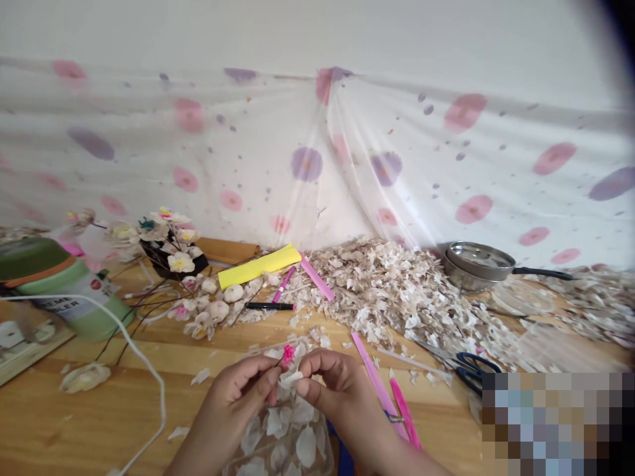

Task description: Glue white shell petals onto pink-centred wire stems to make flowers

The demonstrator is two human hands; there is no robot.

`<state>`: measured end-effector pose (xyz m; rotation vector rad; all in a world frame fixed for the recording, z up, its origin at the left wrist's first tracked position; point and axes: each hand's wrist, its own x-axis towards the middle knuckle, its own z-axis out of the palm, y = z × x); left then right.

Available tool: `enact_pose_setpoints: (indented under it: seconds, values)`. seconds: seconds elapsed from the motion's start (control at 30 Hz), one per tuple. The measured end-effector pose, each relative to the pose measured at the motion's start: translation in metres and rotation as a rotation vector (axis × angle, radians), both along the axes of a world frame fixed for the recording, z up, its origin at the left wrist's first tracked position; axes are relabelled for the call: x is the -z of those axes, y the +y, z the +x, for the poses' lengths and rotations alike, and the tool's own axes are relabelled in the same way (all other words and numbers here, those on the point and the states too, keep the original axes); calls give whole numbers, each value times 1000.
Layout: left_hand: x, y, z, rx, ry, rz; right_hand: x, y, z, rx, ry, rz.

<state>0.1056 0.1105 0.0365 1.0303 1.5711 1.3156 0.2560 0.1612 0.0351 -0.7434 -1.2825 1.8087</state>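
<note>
The pink flower centre [288,354] looks rough and crinkled, the pale petal [290,379] beside it thin and papery. Dry, matt petals form the heap [367,277] on the smooth, faintly glossy wooden tabletop [99,430]. The hanging sheet [248,152] is thin, creased plastic; the pan [482,255] is shiny metal, the yellow strip [260,266] smooth and matt.

The single view comes from a camera worn on the person's head, facing forward and down across the table [133,403] from its near side. It looks from close behind the left hand [248,383] and the right hand [335,390], whose forearms enter from the near edge. The wide framing reaches the spotted sheet [258,152] and white wall [278,26] at the far side. A pixelated patch covers the near right corner.
</note>
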Motion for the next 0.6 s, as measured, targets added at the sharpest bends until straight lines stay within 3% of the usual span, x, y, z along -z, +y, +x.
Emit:
enact_pose_setpoints:
  seconds: [0.17,0.33,0.6]
  values:
    - [5,-1,-3,78,-191,-82,2,0,-3,-3,-8,-93]
    - [15,1,-8,188,-228,-91,6,2,-6,15,45,-161]
    - [13,2,-4,164,-257,-74,9,4,-7,27,20,-100]
